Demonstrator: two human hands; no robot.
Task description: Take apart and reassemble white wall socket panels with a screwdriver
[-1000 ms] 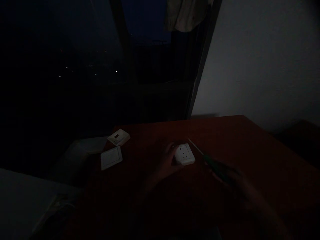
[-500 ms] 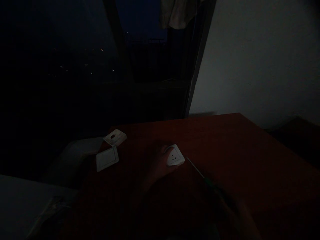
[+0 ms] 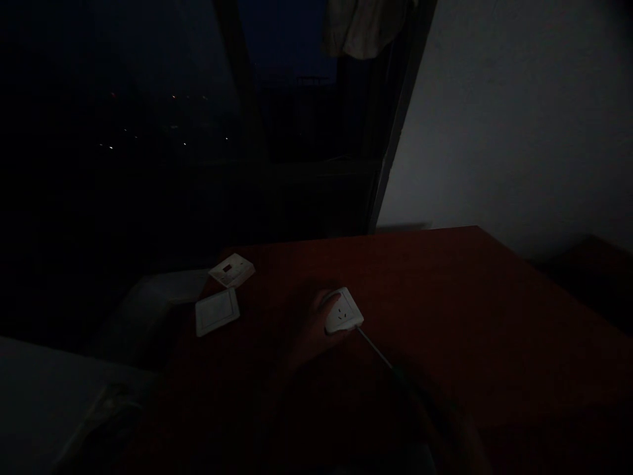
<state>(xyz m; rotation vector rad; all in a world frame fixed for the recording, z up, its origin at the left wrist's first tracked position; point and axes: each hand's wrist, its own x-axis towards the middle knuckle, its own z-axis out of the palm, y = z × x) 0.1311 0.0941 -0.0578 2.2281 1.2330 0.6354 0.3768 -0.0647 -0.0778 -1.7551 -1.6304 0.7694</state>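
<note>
A white wall socket [image 3: 347, 311] with three slots lies on the reddish-brown table, gripped at its left side by my left hand [image 3: 315, 328], thumb and fingers around its edges. My right hand [image 3: 445, 422], dim in the shadow at the lower right, is closed around the handle of a screwdriver [image 3: 376, 351]. The thin shaft points up and left, and its tip meets the socket's near right corner. Darkness hides most of the handle and the fingers on it.
Near the table's left edge lie a white plate with a rectangular opening [image 3: 237, 272] and a flat white cover plate [image 3: 217, 312]. The table [image 3: 445, 284] stands by a dark window, with a pale wall [image 3: 514, 119] on the right. Cloth [image 3: 368, 30] hangs at the top.
The screwdriver has moved left and down, its tip going from beside the socket to the near right corner. My left hand still holds the socket, turned slightly. The view has shifted a little.
</note>
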